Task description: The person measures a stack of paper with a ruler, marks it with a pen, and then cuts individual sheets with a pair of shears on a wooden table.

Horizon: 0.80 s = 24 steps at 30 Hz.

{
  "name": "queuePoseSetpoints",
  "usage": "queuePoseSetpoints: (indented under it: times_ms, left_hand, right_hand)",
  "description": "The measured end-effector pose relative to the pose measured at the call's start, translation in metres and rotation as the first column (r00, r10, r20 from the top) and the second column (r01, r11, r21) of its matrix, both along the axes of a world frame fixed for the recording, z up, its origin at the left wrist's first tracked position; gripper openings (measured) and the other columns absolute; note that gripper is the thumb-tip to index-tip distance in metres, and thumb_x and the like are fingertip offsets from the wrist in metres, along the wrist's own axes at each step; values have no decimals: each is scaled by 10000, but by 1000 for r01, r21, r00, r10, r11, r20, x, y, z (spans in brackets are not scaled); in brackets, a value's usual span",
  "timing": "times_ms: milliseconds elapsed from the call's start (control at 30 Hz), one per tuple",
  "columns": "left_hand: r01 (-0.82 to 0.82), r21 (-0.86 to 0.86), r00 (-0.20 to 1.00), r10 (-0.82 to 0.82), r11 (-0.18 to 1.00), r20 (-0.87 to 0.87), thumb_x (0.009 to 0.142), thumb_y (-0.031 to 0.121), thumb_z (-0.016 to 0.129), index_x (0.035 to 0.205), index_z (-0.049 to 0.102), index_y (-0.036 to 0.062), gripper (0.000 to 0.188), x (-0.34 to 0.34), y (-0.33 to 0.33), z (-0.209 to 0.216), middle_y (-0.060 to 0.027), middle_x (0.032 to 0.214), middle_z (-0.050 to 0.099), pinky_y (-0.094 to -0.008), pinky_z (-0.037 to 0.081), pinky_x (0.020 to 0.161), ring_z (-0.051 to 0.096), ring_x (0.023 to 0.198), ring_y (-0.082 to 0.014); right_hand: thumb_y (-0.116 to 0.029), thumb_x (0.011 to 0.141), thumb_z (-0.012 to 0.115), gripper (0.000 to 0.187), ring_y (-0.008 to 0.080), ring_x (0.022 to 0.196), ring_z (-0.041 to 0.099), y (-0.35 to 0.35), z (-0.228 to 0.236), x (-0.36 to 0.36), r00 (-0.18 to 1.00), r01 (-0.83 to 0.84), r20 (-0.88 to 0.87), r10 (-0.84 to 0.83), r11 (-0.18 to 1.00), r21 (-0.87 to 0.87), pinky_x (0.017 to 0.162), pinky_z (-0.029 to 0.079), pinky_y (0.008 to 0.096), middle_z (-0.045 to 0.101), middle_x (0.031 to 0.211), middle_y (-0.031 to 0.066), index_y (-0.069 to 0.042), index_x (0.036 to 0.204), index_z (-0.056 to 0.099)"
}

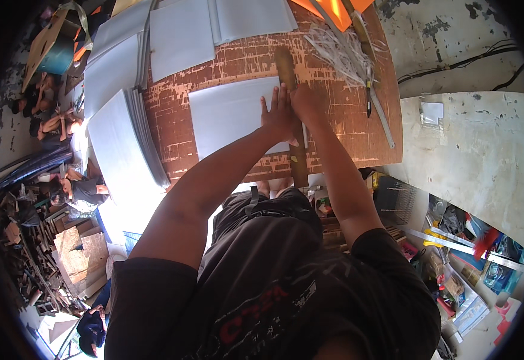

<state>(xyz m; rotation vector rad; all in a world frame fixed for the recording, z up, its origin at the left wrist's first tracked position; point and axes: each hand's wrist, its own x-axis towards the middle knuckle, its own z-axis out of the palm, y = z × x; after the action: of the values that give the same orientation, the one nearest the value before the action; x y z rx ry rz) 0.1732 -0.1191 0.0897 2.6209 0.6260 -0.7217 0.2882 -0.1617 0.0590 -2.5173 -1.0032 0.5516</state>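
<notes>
A white sheet [226,117] lies on the worn brown tabletop [172,141], in front of my body. Along its right side runs a long flat brownish straightedge [298,162], pointing away from me. My left hand [278,117] is spread flat, pressing on the sheet and the straightedge's left edge. Right beside it, my right hand [307,105] is closed against the straightedge's right edge. Whatever its fingers hold is hidden beneath the hand. A narrow pale strip of the sheet shows to the right of the straightedge, below my right hand.
Stacks of white sheets [118,129] fill the table's left side, with more sheets [181,39] at the far side. Thin clear offcuts [340,54], a dark slim tool [369,99] and a metal strip [385,120] lie far right. Several people sit at the left.
</notes>
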Motion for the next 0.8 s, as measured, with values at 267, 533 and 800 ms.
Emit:
queuePoseSetpoints:
  times_ms: [267, 533, 800]
  left_hand:
    - [10, 30, 999, -9, 999, -41, 619, 593, 884, 1614, -95, 61, 1494, 3, 1, -9, -252, 1651, -215, -693, 63, 1189, -181, 1540, -409]
    - [-8, 18, 998, 9, 1000, -58, 614, 543, 916, 1596, -81, -14, 1506, 6, -1, -3, -228, 1661, -209, -667, 65, 1205, -159, 1551, -383]
    - [-45, 5, 997, 45, 999, -55, 614, 512, 926, 1604, -69, 7, 1492, 4, 0, -3, -214, 1667, -199, -657, 48, 1213, -137, 1558, -367]
  right_hand:
    - [-357, 969, 558, 439, 479, 979, 679, -1, -6, -2, 996, 54, -79, -50, 997, 46, 861, 533, 547, 699, 1001, 312, 42, 1133, 641]
    - [-280, 977, 477, 404, 496, 991, 668, -5, 6, -6, 980, 97, -179, -93, 995, 14, 875, 530, 549, 683, 1022, 338, 62, 1129, 629]
    - [-231, 970, 488, 360, 480, 1010, 670, -22, -6, -19, 969, 146, -192, -156, 987, -65, 870, 533, 543, 684, 1072, 316, 57, 1131, 634]
